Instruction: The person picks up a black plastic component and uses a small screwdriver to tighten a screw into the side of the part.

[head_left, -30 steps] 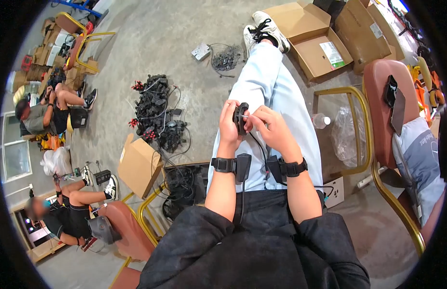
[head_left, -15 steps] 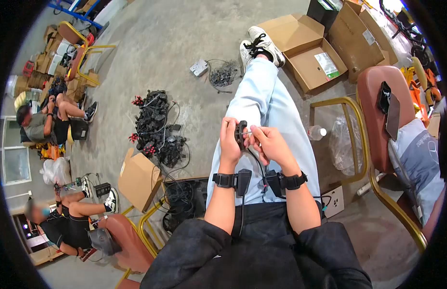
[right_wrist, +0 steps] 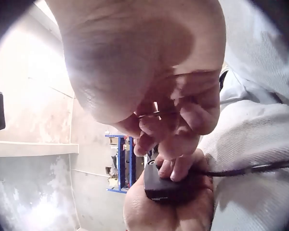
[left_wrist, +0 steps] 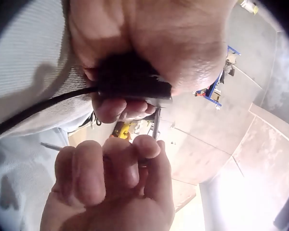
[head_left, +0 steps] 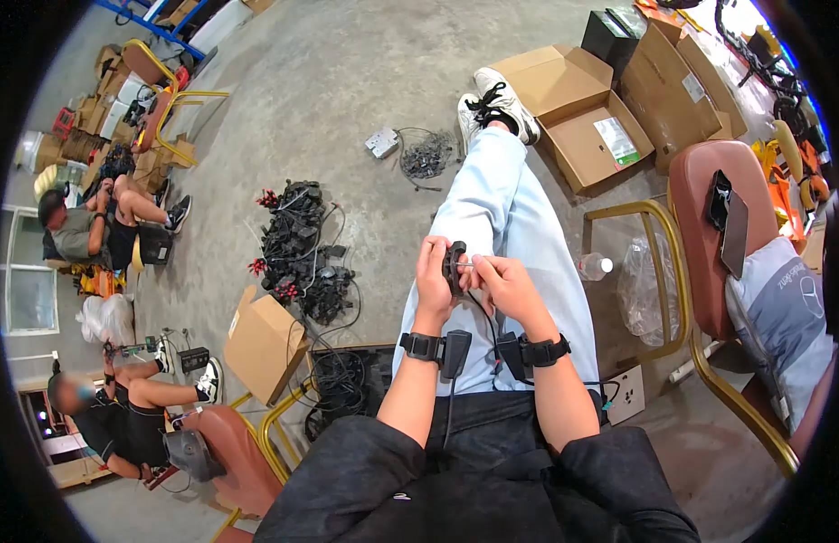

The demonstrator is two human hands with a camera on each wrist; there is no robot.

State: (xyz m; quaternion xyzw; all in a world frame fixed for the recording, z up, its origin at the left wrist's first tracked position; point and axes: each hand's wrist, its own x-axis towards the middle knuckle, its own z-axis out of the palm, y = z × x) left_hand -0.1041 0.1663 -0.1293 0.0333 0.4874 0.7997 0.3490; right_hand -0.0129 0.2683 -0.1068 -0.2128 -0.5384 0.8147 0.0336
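Adapter (head_left: 455,269) between hands, above outstretched legs (head_left: 501,217)

I count two hands, the left hand (head_left: 433,276) and the right hand (head_left: 508,288), with one black device (head_left: 455,267) and one thin pin (head_left: 466,265) between them. Far ahead I see two white shoes (head_left: 507,90). On the left sit two others, a far person (head_left: 80,226) and a near person (head_left: 121,412). There is one heap of black cables (head_left: 297,240) and, on the right, one water bottle (head_left: 596,265).
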